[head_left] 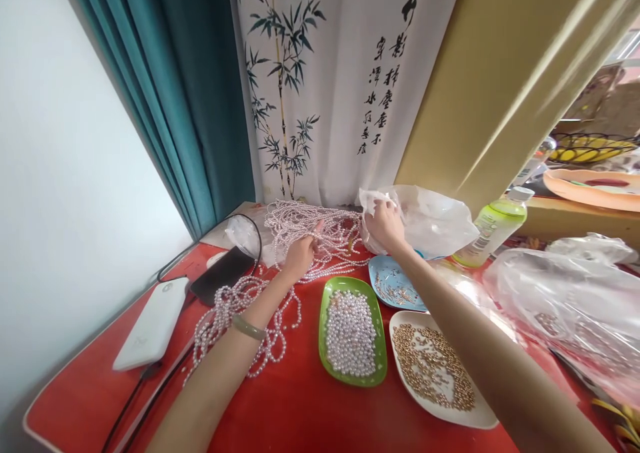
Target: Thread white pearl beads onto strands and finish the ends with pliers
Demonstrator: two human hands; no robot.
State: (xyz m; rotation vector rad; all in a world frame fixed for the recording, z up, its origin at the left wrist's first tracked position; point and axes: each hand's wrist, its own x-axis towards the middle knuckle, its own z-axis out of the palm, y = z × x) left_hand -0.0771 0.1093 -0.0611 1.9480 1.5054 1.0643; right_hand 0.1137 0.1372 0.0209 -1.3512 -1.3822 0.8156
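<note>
My left hand (300, 254) reaches forward and pinches into a big heap of pearl strands (320, 229) at the back of the red table (300, 413). More pearl strands (235, 316) trail back under my left forearm, which wears a green bangle (249, 327). My right hand (384, 225) grips the edge of a clear plastic bag (430, 219) lying just right of the heap.
A green tray of loose pearls (353, 333), a white plate of small gold beads (433, 369) and a blue dish of metal bits (395, 286) sit near the front. A green bottle (493, 229) lies at right beside another plastic bag (565, 299). A white power bank (150, 323), a black phone (223, 274) and cables lie at left.
</note>
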